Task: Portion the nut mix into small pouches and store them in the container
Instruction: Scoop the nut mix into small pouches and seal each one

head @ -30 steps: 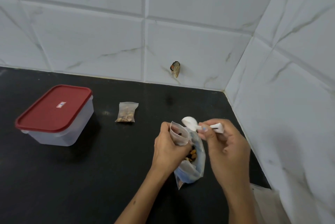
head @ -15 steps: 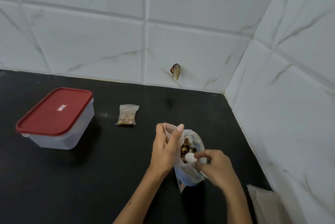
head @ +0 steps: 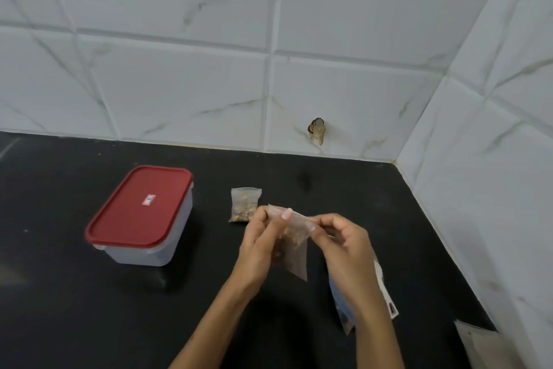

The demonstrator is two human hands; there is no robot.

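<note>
A: What do the fingers hold?
B: Left hand (head: 261, 244) and right hand (head: 344, 241) each pinch a top corner of a small pouch (head: 294, 244) above the worktop (head: 74, 309).
A: Farther back?
B: A filled pouch (head: 244, 204); the lidded container (head: 140, 214) lies left.

Home kitchen corner, black stone countertop (head: 89, 323), white marble-look wall tiles (head: 179, 84), red-lidded food container (head: 140, 216)

both forearms reach forward from the lower edge, wrists near each other. the left hand (head: 263, 237) and right hand (head: 341, 241) face one another, fingers curled, each pinching the top edge of a small pouch (head: 294, 244) between thumb and fingertips.
</note>
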